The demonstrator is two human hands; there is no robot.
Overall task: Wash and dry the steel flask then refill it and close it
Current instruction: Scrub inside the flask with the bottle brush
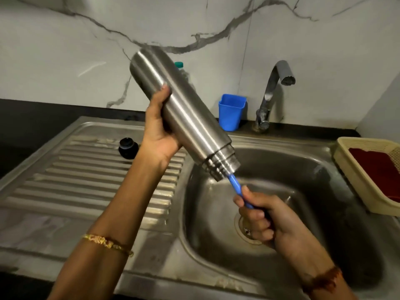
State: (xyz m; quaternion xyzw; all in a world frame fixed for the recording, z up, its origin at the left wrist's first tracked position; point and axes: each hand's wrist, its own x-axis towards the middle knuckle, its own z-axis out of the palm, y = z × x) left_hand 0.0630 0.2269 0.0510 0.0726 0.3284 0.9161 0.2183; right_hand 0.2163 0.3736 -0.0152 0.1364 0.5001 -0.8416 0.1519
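My left hand (159, 126) grips the steel flask (188, 118) around its middle and holds it tilted above the sink, mouth pointing down to the right. A blue brush handle (236, 187) sticks out of the flask's mouth; the brush head is hidden inside. My right hand (264, 219) grips the lower end of that handle over the sink basin (303, 191). The flask's black cap (128, 148) stands on the ribbed drainboard (86, 180) to the left.
A steel tap (272, 92) rises behind the basin, with no water visibly running. A blue plastic cup (231, 111) stands beside it. A beige basket (355, 169) with a red cloth sits at the right. A green-capped bottle (179, 65) peeks out behind the flask.
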